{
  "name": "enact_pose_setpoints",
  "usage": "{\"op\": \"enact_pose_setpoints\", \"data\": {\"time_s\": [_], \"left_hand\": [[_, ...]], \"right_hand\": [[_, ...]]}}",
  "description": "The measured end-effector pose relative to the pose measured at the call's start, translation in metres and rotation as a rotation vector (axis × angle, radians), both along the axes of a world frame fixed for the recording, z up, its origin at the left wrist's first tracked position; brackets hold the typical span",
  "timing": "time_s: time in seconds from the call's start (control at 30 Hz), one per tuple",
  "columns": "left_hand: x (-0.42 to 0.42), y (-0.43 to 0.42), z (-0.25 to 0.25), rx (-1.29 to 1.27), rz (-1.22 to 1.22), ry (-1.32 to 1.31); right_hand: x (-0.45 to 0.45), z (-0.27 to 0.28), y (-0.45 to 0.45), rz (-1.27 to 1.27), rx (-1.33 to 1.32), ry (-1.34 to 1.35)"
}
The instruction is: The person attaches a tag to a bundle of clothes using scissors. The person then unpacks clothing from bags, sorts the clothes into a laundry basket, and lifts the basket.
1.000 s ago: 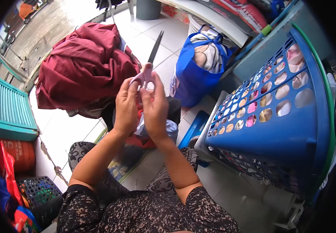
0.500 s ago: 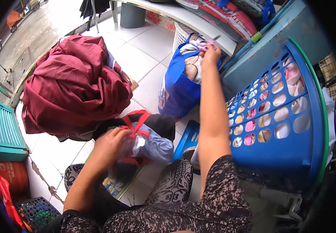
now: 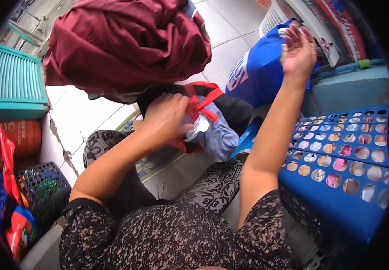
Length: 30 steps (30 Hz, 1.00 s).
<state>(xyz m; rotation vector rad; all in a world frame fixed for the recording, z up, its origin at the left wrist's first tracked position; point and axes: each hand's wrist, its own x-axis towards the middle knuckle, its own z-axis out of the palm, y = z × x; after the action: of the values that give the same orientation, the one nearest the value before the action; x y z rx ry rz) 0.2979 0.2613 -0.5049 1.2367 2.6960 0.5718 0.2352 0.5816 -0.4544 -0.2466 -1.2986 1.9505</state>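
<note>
A bundle of light blue and dark cloth (image 3: pixel 221 135), tied with a red ribbon (image 3: pixel 203 104), lies in front of my knees. My left hand (image 3: pixel 165 116) grips the bundle's left side beside the bow, its fingers curled and pressed together. Farther up on the right, my right hand (image 3: pixel 299 53) is raised in front of the blue bag (image 3: pixel 264 74), palm up, with its fingers apart and nothing in it. Just right of that hand, a small pinkish object (image 3: pixel 325 43), too small to make out surely, is on the white bench (image 3: pixel 314 27).
A large maroon cloth heap (image 3: pixel 127 42) lies beyond the bundle. On the right stands a blue basket (image 3: pixel 329 202) of clothes. Teal slats (image 3: pixel 14 81), an orange-red cylinder (image 3: pixel 14 139) and a dark crate (image 3: pixel 43 180) are on the left.
My right hand has let go of the scissors and its fingers have spread. My left hand has left the scissors and gone down to the bundle. The view has shifted.
</note>
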Motion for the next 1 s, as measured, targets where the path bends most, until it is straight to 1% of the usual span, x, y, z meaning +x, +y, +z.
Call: {"op": "enact_pose_setpoints", "data": {"time_s": [0.07,0.1,0.17,0.2,0.23,0.3,0.33,0.43,0.47,0.53,0.57,0.63,0.73,0.83,0.9,0.93,1.0], "left_hand": [[-0.001,0.001,-0.009,0.031,-0.054,-0.021],[0.0,0.002,-0.008,0.031,-0.012,-0.082],[0.002,0.007,-0.007,0.042,0.067,-0.202],[0.003,0.007,-0.006,0.13,0.116,-0.225],[0.002,0.008,-0.006,0.116,0.161,-0.306],[-0.002,0.01,-0.008,0.091,0.245,-0.463],[-0.002,0.011,-0.015,0.125,0.279,-0.43],[0.004,0.018,-0.012,0.262,0.209,-0.335],[0.003,0.016,-0.014,0.229,0.153,-0.251],[-0.001,0.016,-0.019,0.163,0.04,-0.081],[-0.002,0.016,-0.017,0.147,0.04,-0.036],[-0.002,0.018,-0.014,0.116,0.037,0.052],[-0.007,0.017,-0.02,0.153,0.017,0.068],[-0.011,0.016,-0.023,0.218,0.034,-0.035],[-0.022,0.02,-0.02,0.431,0.268,-0.618],[-0.027,0.019,-0.018,0.516,0.35,-0.802],[-0.03,0.02,-0.022,0.622,0.317,-0.816]], "right_hand": [[0.031,-0.005,-0.065,0.226,0.132,-0.089],[0.048,-0.011,-0.09,0.336,0.186,-0.15],[0.079,-0.023,-0.122,0.457,0.37,-0.353],[0.09,-0.032,-0.127,0.471,0.507,-0.416],[0.099,-0.041,-0.132,0.482,0.645,-0.478],[0.116,-0.053,-0.138,0.412,0.918,-0.448],[0.123,-0.054,-0.14,0.372,1.058,-0.43],[0.144,-0.046,-0.153,0.329,1.254,-0.524],[0.147,-0.053,-0.156,0.249,1.271,-0.505],[0.151,-0.065,-0.157,0.238,1.3,-0.508],[0.152,-0.07,-0.157,0.229,1.314,-0.509],[0.153,-0.073,-0.154,0.251,1.297,-0.521],[0.16,-0.065,-0.154,0.292,1.268,-0.518],[0.162,-0.064,-0.155,0.275,1.316,-0.499],[0.166,-0.066,-0.156,0.291,1.372,-0.495],[0.169,-0.069,-0.157,0.273,1.379,-0.473],[0.171,-0.074,-0.161,0.234,1.398,-0.419]]}}
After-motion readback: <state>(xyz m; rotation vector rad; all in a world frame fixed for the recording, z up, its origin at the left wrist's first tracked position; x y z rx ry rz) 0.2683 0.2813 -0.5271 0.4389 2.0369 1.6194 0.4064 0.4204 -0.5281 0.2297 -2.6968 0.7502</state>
